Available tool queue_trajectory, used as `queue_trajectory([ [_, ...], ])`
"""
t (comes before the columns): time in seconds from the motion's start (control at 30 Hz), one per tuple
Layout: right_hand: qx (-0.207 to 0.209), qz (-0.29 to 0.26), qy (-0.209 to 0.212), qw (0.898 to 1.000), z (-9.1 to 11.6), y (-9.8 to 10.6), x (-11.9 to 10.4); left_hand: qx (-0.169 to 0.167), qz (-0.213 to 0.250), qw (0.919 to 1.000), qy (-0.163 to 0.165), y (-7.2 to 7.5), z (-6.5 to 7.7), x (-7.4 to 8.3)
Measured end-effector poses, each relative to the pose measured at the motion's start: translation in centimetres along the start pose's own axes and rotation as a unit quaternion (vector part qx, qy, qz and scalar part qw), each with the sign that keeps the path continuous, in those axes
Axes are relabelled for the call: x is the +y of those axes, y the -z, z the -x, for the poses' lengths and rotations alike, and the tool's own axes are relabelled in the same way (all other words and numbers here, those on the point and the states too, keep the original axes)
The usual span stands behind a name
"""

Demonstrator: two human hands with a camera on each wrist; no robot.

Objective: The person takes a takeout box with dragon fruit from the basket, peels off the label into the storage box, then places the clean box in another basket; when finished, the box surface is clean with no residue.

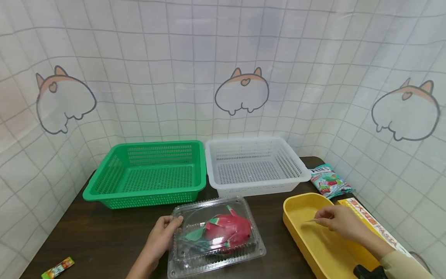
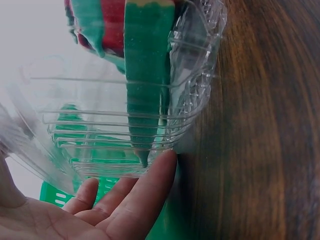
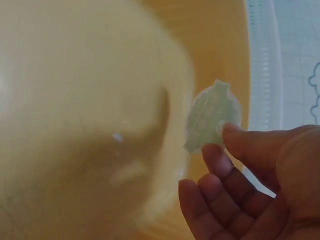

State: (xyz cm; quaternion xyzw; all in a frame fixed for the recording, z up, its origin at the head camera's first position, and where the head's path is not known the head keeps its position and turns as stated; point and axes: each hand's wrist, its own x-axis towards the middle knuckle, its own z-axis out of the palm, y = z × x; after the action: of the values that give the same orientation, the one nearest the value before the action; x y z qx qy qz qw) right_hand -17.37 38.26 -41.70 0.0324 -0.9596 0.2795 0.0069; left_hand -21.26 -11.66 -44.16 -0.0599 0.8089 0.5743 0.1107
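Dark table (image 1: 101, 236): left hand (image 1: 161, 235) grips the clear box (image 1: 217, 260), right hand (image 1: 337, 221) pinches a pale round piece (image 3: 210, 115).

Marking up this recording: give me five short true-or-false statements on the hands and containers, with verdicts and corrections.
1. The left hand grips the clear box. True.
2. A dragon fruit lies inside the clear box. True.
3. The right hand is over the clear box. False: it is over the yellow tray.
4. The right hand pinches a small flat piece. True.
5. In the head view, the green basket stands right of the white basket. False: it stands left.
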Motion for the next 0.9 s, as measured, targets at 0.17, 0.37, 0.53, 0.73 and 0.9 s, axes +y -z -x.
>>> queue_trajectory([
  [0.17,-0.036,0.005,-0.007,0.999,-0.6,-1.0,0.8,0.001,0.013,0.9999,0.003,0.1,0.1,-0.2],
  [0.37,-0.064,0.002,0.014,0.998,-0.7,-2.1,1.8,-0.002,0.015,0.9998,0.009,0.3,0.3,-0.3],
  [0.53,-0.077,0.011,0.03,0.997,-0.5,-1.5,1.5,0.002,0.029,0.9995,0.008,0.3,0.4,-0.3],
  [0.73,-0.059,0.086,0.036,0.994,0.2,1.0,-0.8,-0.008,0.01,0.9998,0.016,0.2,0.3,-0.1],
  [0.9,-0.034,0.093,0.047,0.994,0.0,2.5,-4.0,-0.055,0.017,0.9983,0.011,0.2,0.2,0.0],
])
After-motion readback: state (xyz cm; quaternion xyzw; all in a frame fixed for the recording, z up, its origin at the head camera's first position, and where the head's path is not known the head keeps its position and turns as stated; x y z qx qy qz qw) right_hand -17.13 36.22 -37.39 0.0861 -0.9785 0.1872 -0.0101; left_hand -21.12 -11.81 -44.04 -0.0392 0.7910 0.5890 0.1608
